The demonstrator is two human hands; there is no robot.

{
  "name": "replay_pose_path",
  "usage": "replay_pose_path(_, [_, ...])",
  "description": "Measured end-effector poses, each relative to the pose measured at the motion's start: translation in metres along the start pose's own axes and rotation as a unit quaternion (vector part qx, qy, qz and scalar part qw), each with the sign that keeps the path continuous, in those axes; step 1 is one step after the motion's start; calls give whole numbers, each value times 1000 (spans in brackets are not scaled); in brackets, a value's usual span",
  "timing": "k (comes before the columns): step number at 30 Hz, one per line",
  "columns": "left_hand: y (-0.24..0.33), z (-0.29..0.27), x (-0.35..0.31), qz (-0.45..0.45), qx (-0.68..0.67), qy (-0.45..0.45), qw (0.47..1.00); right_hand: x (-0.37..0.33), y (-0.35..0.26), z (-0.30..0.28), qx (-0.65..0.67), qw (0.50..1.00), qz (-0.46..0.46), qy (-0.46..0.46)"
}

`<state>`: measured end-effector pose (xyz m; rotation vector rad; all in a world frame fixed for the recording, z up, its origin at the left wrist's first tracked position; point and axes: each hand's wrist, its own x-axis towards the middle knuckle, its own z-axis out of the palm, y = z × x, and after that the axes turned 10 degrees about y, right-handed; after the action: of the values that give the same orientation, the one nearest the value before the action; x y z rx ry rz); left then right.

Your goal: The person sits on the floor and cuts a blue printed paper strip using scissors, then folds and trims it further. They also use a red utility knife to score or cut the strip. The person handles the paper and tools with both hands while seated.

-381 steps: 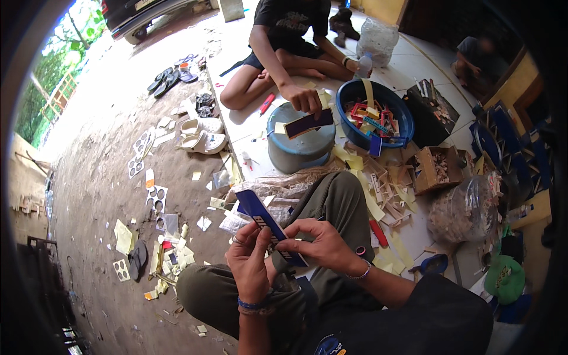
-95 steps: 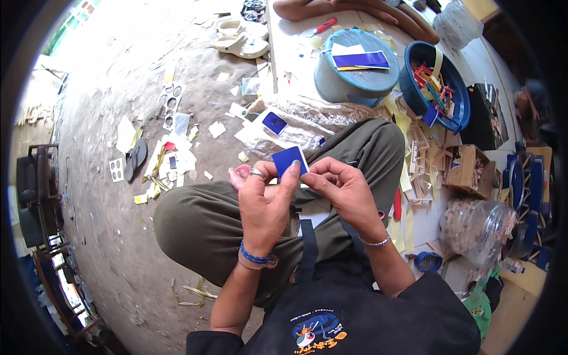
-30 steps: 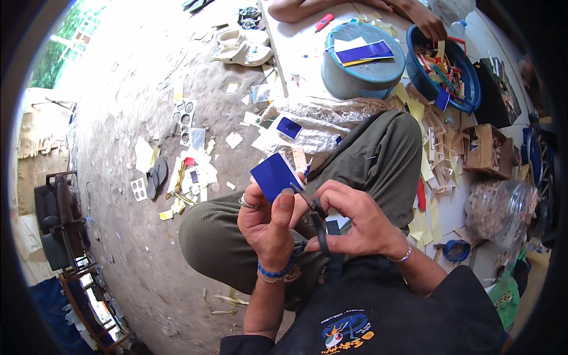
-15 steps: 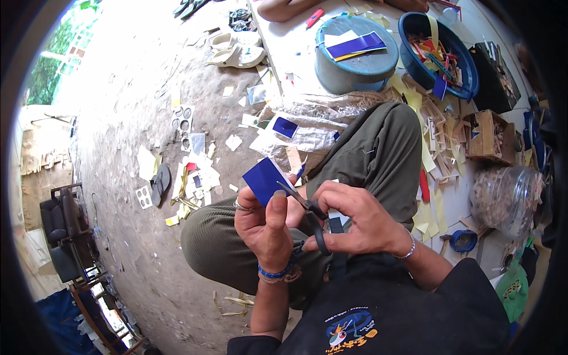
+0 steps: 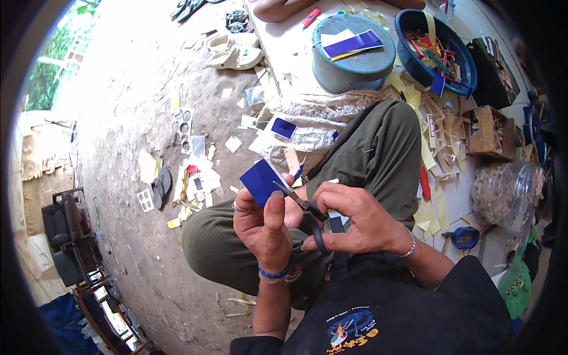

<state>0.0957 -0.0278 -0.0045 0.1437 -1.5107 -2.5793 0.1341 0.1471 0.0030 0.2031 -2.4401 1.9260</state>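
Note:
My left hand (image 5: 263, 228) pinches a small blue sheet of paper (image 5: 258, 181) with a white edge between thumb and fingers, above my lap. In my right hand (image 5: 364, 219) is a pair of dark-handled scissors (image 5: 315, 228), its loops around my thumb and fingers. The scissor blades point left and lie against the sheet's right edge, close to my left thumb tip. Whether they have cut into it is hard to tell. Beyond my hands, another blue piece with a white border (image 5: 283, 128) rests on a crumpled pale sack (image 5: 319, 133).
An upturned bucket (image 5: 349, 74) at the far side bears blue, white and yellow sheets. Right of it stands a blue basin (image 5: 464, 83) of coloured scraps. A wooden box (image 5: 488, 139) and a clear plastic jar (image 5: 509, 198) are at right. Another person's arm (image 5: 284, 9) rests at the top.
The whole view has shifted very slightly. Both hands, the blue sheet and the scissors keep nearly the same pose, with the blades still at the sheet's right edge.

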Motion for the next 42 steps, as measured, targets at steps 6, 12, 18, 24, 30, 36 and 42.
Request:
replay_pose_path(6, [1,1,0,2,-13,-5,1000,0,0,1,-2,1000,2,-2])
replay_pose_path(12, [1,2,0,-5,-20,-4,1000,-1,2,2,6,1000,5,0])
replay_pose_path(18, [-3,-1,0,0,-21,3,1000,-2,2,7,30,999,-7,25])
replay_pose_path(24, [-3,-7,1,23,25,-32,999,-1,1,5,47,999,0,20])
replay_pose_path(30, [-5,-6,1,16,18,-21,999,-3,2,7,66,998,17,12])
replay_pose_path(36, [-4,-4,0,27,51,-29,998,-8,6,6,126,982,122,70])
replay_pose_path(42, [-4,-5,4,-10,-33,-18,999,-10,35,-42,-150,965,29,213])
